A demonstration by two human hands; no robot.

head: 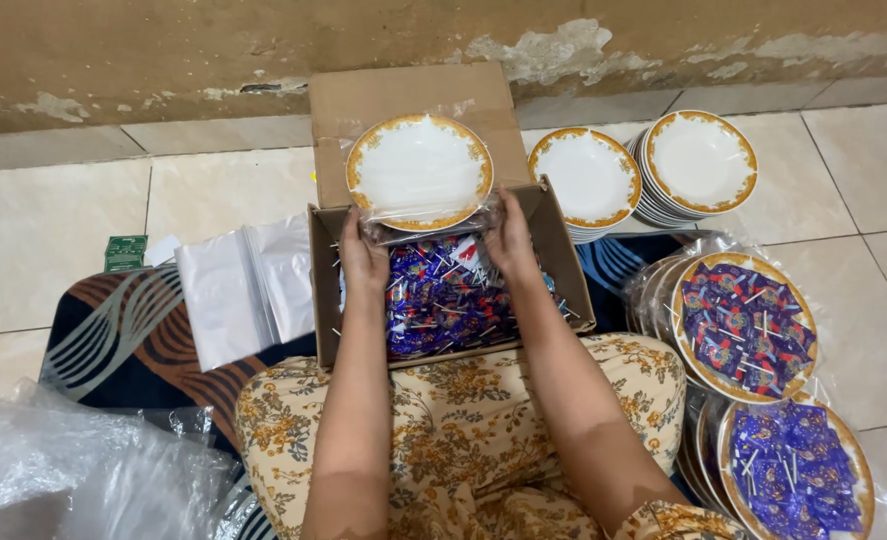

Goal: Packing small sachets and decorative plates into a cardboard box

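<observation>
In the head view, a white plate with a gold patterned rim [420, 170], wrapped in a clear plastic bag, was held over the far edge of an open cardboard box [564, 262]. The left hand [363, 257] was closed on the near left part of the bagged plate, and the right hand [511, 238] was closed on its near right part, with the fingers curled around the gathered plastic below the rim. The box was rested on the person's lap, on a yellow floral garment [464, 420], and was filled with small lollipops in blue and red wrappers [444, 300]. Its far flap [404, 92] was folded back toward the wall.

On the tiled floor [54, 230], just beyond the box's far right corner, two stacks of matching empty plates [699, 160] were seen side by side, the left stack [586, 178] lower than the right one. Near the right edge of the patterned mat [114, 330], bagged plates loaded with the same wrapped sweets [746, 322] were leaned against each other, with another [796, 470] nearer the person. Left of the box, a pile of flat clear bags [244, 285] was laid on the mat, and a small green packet [125, 252] was seen on the floor beside it. Crumpled plastic sheeting [74, 470] was spread at the mat's near left corner.
</observation>
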